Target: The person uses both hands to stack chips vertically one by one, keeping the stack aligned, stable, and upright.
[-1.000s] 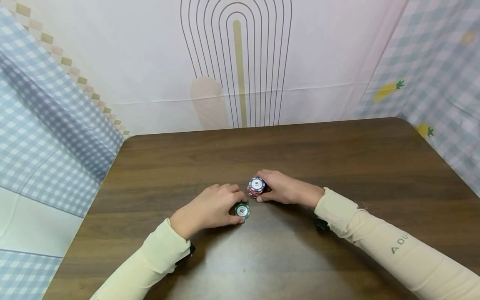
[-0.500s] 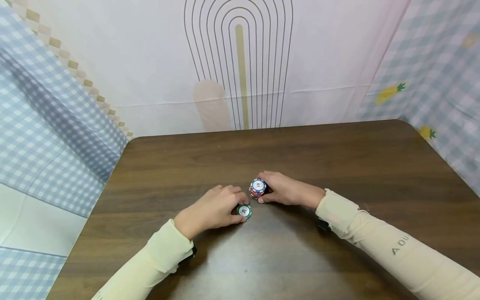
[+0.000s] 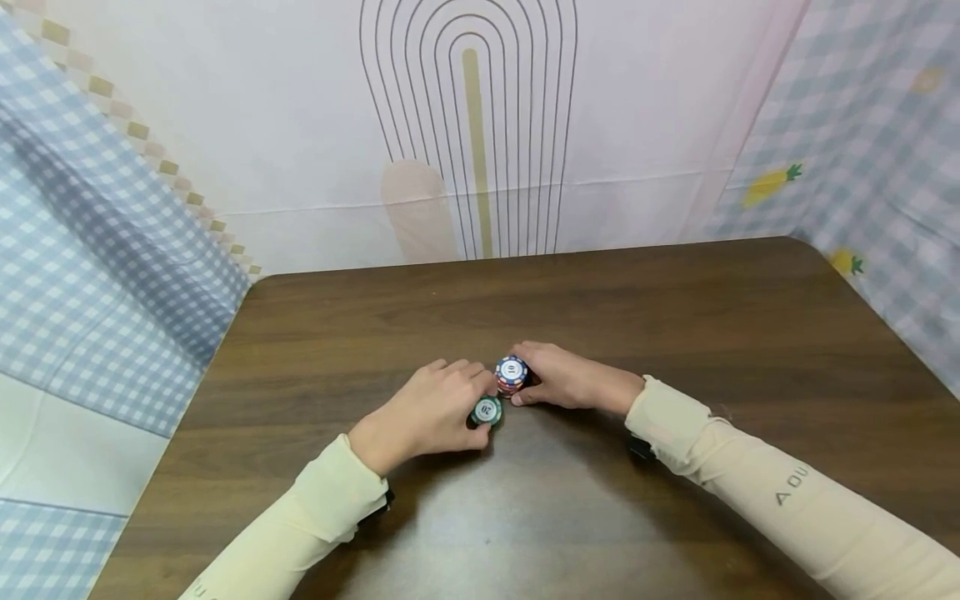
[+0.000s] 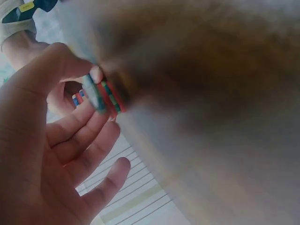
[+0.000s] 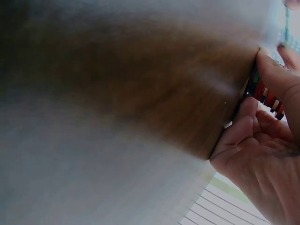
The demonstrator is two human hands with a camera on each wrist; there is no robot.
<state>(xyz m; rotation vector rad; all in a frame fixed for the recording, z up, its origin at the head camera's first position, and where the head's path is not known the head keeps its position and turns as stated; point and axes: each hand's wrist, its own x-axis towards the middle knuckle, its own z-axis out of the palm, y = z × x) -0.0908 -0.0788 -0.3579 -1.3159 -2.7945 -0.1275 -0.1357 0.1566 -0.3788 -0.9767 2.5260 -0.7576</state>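
Near the middle of the table, my left hand (image 3: pixel 435 408) pinches a green poker chip (image 3: pixel 487 411) marked 20 between thumb and fingers. In the left wrist view this chip (image 4: pixel 93 93) is tilted, and red and green chip edges show behind it. My right hand (image 3: pixel 562 375) curls thumb and fingers round a stack of poker chips (image 3: pixel 512 372), topped by a blue one marked 10. The right wrist view shows the edges of the stack (image 5: pixel 268 97) between thumb and fingers. The green chip is right beside the front of the stack.
The hands work over a dark brown wooden table (image 3: pixel 675 317). A white cloth (image 3: pixel 300 125) with an arch pattern hangs behind its far edge. Blue checked cloth (image 3: pixel 67 275) hangs along the left side, and more cloth hangs at the right.
The green chip has shifted slightly away from me, closer to the stack, and my left thumb now lies lower beside it. My right hand stays round the stack.
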